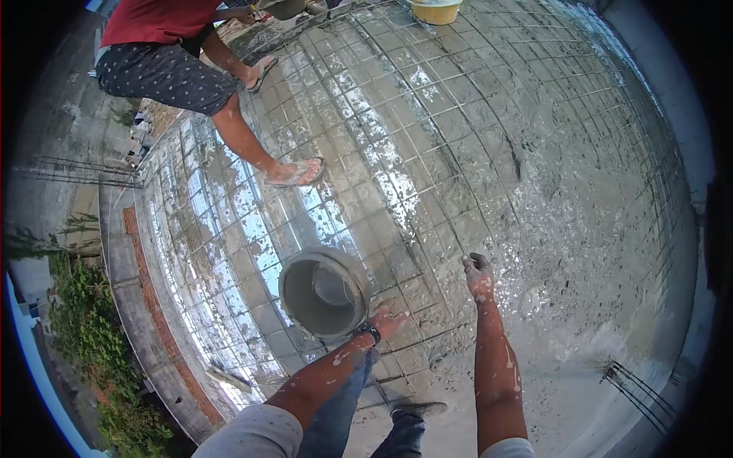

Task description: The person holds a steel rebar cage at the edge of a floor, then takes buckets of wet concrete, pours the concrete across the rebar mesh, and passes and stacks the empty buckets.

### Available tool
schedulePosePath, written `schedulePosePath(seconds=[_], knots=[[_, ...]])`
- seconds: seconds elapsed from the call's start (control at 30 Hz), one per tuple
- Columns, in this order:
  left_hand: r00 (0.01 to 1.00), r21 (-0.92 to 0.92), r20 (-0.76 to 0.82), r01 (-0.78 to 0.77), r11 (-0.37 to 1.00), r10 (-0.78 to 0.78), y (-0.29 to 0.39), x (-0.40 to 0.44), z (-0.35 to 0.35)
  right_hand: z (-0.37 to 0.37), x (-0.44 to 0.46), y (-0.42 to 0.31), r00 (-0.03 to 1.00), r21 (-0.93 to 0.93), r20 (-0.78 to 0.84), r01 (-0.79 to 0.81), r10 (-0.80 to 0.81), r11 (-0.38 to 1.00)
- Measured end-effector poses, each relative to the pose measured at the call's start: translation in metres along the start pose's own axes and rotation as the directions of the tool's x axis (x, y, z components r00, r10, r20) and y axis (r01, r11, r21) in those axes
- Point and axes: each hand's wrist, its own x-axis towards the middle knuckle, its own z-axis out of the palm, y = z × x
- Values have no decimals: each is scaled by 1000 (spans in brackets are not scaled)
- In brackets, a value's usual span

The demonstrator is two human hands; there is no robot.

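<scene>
My left hand is beside the rim of a grey, cement-stained bucket, fingers apart and nothing in it. The bucket stands upright on the steel mesh, and its inside looks nearly empty. To the right, my right hand is held over the wet concrete. Its fingers are coated in grey cement and bent together; whether they hold anything is too small to tell. Cement splashes mark both forearms.
A person in dark patterned shorts and sandals stands on the mesh at the upper left. A yellow tub sits at the top. Rebar ends stick out at the lower right. The slab edge runs down the left, with trees below.
</scene>
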Motion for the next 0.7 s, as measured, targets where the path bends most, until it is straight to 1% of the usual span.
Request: schedulePosePath(seconds=[0.07, 0.1, 0.17, 0.23, 0.27, 0.3, 0.37, 0.4, 0.43, 0.47, 0.5, 0.53, 0.57, 0.6, 0.67, 0.7], knots=[[999, -5, 24, -27, 1000, 27, -49, 45, -1, 26, 23, -49, 993, 74, 76, 90, -95, 993], [998, 14, 22, -53, 998, 53, -56, 46, -9, 37, 26, -74, 986, 68, 92, 130, -136, 989], [991, 94, -44, -123, 988, 128, -40, 21, -32, 47, 22, -128, 969, 54, 122, 209, -214, 976], [975, 176, -101, -177, 968, 197, -21, -12, -52, 52, 18, -169, 957, -19, 143, 256, -251, 966], [966, 179, -126, -201, 963, 225, -19, -18, -55, 53, 17, -184, 952, -56, 153, 277, -266, 959], [956, 175, -150, -226, 958, 253, -16, -25, -59, 54, 20, -196, 947, -63, 177, 283, -268, 957], [932, 34, -220, -289, 957, 289, -28, -20, -56, 63, 31, -204, 949, -49, 155, 285, -275, 957], [879, 118, -243, -394, 911, 411, -53, 2, -38, 67, 36, -207, 950, -45, 146, 284, -275, 958], [853, 143, -255, -433, 890, 456, -58, 5, -30, 70, 41, -213, 962, -41, 151, 237, -228, 971], [825, 170, -267, -469, 867, 499, -62, 7, -24, 73, 46, -221, 962, -59, 138, 247, -238, 967], [835, 143, -281, -452, 881, 474, -59, 0, -23, 77, 45, -229, 960, -74, 123, 262, -252, 962], [869, 67, -285, -403, 913, 405, -54, -4, -24, 82, 46, -238, 958, -87, 108, 274, -265, 958], [898, -9, -287, -351, 936, 334, -53, -5, -22, 86, 47, -249, 955, -144, 89, 294, -284, 945], [940, -130, -262, -257, 958, 217, -56, 4, -11, 90, 49, -260, 952, -201, 69, 306, -299, 930], [947, 0, -216, -245, 970, 239, -64, -1, -6, 100, 58, -276, 925, -241, 2, 370, -381, 897], [912, 238, -172, -328, 914, 372, -61, -15, -14, 108, 72, -277, 888, -374, -51, 407, -457, 833]])
